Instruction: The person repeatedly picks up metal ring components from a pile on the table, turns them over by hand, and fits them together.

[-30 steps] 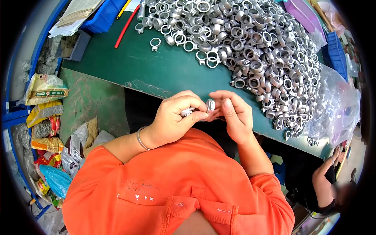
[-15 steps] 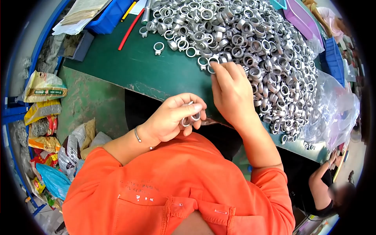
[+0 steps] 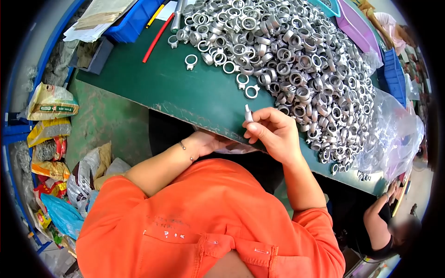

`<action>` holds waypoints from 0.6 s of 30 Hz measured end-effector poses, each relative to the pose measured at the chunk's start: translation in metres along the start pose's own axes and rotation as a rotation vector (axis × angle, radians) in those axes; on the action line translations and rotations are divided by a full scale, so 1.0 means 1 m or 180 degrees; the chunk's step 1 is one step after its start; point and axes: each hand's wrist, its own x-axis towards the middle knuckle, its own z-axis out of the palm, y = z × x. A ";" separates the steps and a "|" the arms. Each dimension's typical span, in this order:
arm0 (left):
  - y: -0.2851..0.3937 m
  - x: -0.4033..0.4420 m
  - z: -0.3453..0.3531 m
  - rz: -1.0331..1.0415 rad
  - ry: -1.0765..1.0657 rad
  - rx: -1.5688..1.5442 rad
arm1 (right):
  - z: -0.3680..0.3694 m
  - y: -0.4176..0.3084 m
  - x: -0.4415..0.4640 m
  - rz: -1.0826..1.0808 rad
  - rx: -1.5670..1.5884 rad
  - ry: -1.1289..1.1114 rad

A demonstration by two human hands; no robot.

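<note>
**Right hand [image 3: 277, 138] pinches a metal ring [image 3: 249, 114] by the table's near edge**

The ring is between thumb and forefinger, seen edge-on with its stub upward; the other fingers curl in. The right forearm reaches forward, wrist bent inward. The left hand [image 3: 206, 142], below a thin bracelet [image 3: 182, 145], dips at the table edge, its fingers hidden, so I can't tell whether it holds anything.

Beyond the held ring, two loose rings [image 3: 251, 91] lie on the green table [image 3: 139, 78], just beside a big heap of rings [image 3: 301, 69]. A red stick [image 3: 157, 39] and a blue bin [image 3: 127, 25] are to the left, clear plastic [image 3: 391, 132] to the right. Filled bags [image 3: 53, 104] line the floor side at left, and another person [image 3: 378, 222] sits at far right.

Half a second ago the right hand was at the heap's edge and the left held rings in view; now the right has come back and the left is lower.
</note>
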 end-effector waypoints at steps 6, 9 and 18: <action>0.015 -0.037 0.032 -0.0273 -0.0300 0.2682 | -0.002 0.008 -0.009 -0.0002 0.0657 -0.0172; 0.030 -0.064 0.060 -0.0033 -0.1032 0.4031 | -0.005 0.012 -0.012 -0.0189 0.0596 -0.0236; 0.040 -0.074 0.091 0.1410 0.0074 0.2041 | -0.002 0.018 -0.015 -0.0662 0.0499 -0.0121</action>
